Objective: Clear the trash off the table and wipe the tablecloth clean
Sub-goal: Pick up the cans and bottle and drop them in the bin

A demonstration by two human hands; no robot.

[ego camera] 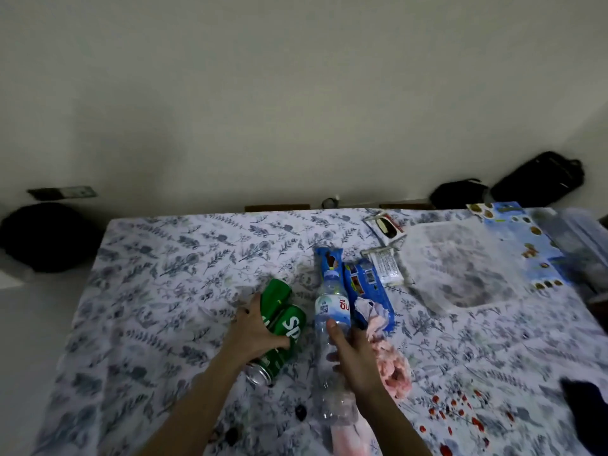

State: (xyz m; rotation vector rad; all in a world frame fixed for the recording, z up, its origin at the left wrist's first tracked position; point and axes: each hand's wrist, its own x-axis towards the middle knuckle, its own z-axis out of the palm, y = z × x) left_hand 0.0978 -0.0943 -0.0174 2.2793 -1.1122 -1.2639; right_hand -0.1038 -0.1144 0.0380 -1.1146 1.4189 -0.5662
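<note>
Two hands clamp trash on the floral tablecloth [158, 291] covering the surface.
The left hand [253, 337] grips two green soda cans [279, 324] lying together; just right, the right hand [353, 360] wraps a clear water bottle [330, 311], with blue snack wrappers [368, 291] and pink crumpled tissue [393, 366] beside it.

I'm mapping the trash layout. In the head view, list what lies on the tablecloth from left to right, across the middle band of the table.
Green cans under the left hand → clear water bottle gripped by the right hand → blue snack wrapper → white packet → clear plastic bag → blue printed sheet.
</note>
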